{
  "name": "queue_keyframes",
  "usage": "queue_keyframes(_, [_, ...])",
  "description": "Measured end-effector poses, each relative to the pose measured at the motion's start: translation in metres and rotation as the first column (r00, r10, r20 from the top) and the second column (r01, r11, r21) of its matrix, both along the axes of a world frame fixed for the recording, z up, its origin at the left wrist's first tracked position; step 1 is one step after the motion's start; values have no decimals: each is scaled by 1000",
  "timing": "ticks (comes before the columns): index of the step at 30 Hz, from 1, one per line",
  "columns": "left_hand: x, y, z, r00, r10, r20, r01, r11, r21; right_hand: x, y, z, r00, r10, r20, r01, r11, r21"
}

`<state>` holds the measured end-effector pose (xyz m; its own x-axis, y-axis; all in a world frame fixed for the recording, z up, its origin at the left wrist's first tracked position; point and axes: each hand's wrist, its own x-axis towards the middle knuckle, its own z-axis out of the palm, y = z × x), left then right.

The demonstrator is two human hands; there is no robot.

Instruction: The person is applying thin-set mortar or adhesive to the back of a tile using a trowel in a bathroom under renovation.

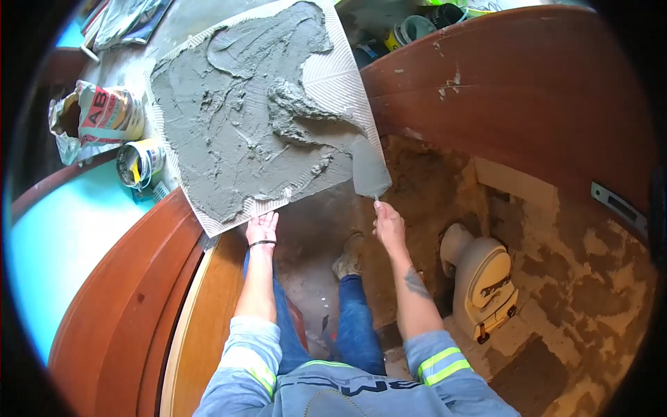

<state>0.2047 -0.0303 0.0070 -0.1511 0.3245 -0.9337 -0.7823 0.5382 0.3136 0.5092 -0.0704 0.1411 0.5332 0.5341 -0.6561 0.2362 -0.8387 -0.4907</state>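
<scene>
- Left hand point(262, 228): palm up, fingers stretched out and loosely together, at the near edge of the tile; not closed around anything. Can't tell how far my fingertips go under the edge. Dark bracelet point(262, 243) on the wrist.
- Right hand point(389, 224): closed round the handle of a trowel point(371, 170), blade pointing away from me.
- Trowel blade sits over the tile's near right corner, partly past its edge; contact with the mortar there unclear.
- Tile point(337, 87): large, pale, ridged face up, ahead of both hands, near left corner pointing toward me.
- Grey mortar point(229, 125): covers most of the tile, rough and uneven, thick lump right of centre; ridged surface shows bare at the far right and along the rims.
- Left of the tile: torn bag point(97, 115), and nearer me a small bucket point(142, 163) with something yellow in it.
- Beyond the tile on the right: several containers point(417, 28), partly hidden.
- Reddish-brown wooden panels point(514, 76) on either side, bent by the lens.
- Below, right of my right forearm: pale toilet point(483, 281) on a patchy floor.
- My shoe point(349, 256) shows between my forearms.
</scene>
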Motion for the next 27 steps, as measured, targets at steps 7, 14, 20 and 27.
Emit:
queue_keyframes(7, [-14, 0, 2, 1000, -10, 17, 11, 1000, -22, -40, -8, 36, 830, -431, -354, 401, 902, -160])
queue_keyframes(14, [-10, -1, -12, 992, -15, 123, 13, 1000, 20, -83, 96, -3, 316, -489, -813, 611, 760, -219])
queue_keyframes(20, [-16, -7, -11, 985, 6, 171, -9, 1000, 19, -78, 75, 39, 934, 336, -118, -347, 934, -86])
queue_keyframes(27, [-13, -4, -5, 992, 34, 120, -35, 999, 6, -47, 137, 50, 367, 720, 589, -814, 555, -172])
